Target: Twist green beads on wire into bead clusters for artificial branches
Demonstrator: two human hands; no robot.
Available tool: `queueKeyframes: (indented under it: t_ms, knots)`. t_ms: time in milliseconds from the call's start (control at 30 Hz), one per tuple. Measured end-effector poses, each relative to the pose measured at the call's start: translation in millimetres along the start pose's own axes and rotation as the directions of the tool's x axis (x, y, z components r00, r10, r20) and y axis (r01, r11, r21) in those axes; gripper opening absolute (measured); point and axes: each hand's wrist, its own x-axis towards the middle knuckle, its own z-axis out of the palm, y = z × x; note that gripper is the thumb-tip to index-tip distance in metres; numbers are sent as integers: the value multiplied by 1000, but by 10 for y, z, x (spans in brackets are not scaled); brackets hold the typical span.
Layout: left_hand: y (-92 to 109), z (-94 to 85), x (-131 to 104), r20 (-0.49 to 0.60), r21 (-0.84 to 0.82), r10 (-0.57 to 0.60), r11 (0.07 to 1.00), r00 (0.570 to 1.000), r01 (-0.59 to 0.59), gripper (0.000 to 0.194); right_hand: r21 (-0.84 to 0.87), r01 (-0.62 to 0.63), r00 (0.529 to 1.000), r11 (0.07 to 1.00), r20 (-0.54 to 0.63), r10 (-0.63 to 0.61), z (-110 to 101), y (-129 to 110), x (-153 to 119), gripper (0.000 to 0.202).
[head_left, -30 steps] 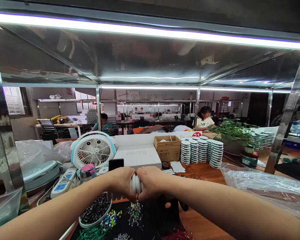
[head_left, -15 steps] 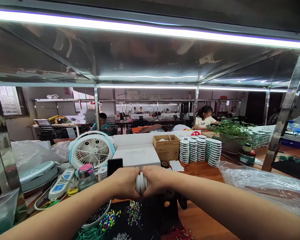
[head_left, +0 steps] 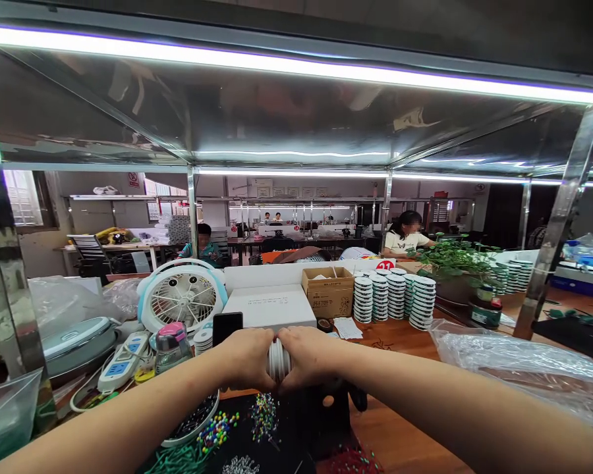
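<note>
Between my two hands, above the bench, is a small stack of white discs, seen edge-on. My left hand closes on its left side and my right hand on its right side. The fingers of both hands are wrapped round it and partly hidden behind. Below lies a black mat with colourful beaded pins, silver metal pieces and green strands. A white bowl of dark pieces is partly behind my left forearm.
A fan, white box and cardboard box stand behind my hands. Stacks of white discs, a plant and clear plastic are right. A power strip and bottle are left. People sit beyond.
My hands stay together round the white discs, almost unmoved. The camera view has shifted very slightly.
</note>
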Motion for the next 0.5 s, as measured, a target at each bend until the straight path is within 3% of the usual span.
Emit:
queueKeyframes:
  t_ms: [133, 500]
  knots:
    - [18, 43, -46, -69, 52, 16, 999, 997, -13, 54, -8, -3, 999, 1000, 33, 3, -22, 12, 22, 58]
    - [25, 110, -78, -128, 104, 25, 994, 991, -12, 49, 21, -37, 999, 999, 6, 37, -14, -30, 7, 54]
